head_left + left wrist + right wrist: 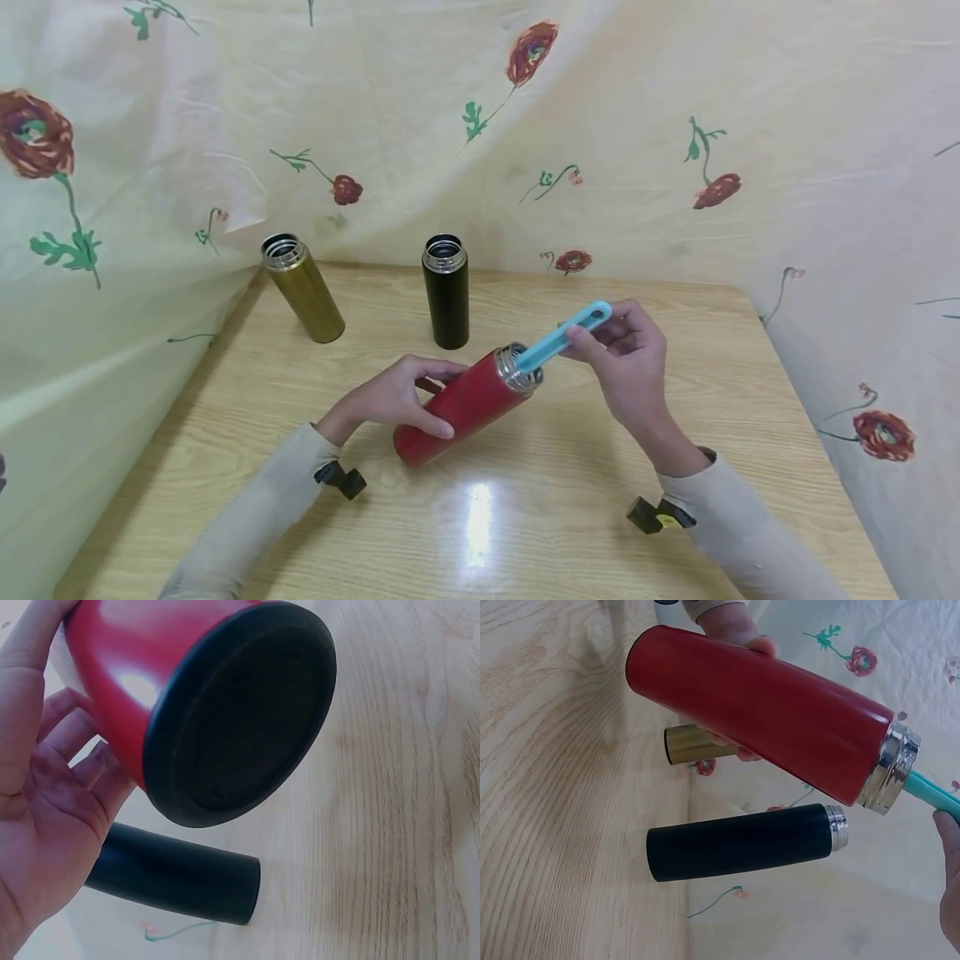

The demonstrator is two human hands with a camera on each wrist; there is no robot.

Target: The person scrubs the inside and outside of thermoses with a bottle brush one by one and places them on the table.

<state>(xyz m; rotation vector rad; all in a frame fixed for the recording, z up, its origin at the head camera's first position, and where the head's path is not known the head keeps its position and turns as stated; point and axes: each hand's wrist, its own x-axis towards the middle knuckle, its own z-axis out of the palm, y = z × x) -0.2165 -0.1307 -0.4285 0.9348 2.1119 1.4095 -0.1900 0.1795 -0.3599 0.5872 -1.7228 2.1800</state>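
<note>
A red thermos flask without a lid leans over, its metal mouth pointing up and to the right. My left hand grips it round the body, thumb along the near side. The flask's dark round base faces the left wrist view. In my right hand I pinch the light blue handle of a long tool, with a hole at its upper end. The tool's other end goes into the flask's mouth and is hidden inside, so its kind does not show.
A black thermos flask stands upright behind the red one, its top uncovered. Further left stands a gold flask, also lidless. The wooden table ends at a flower-patterned cloth at the back and sides.
</note>
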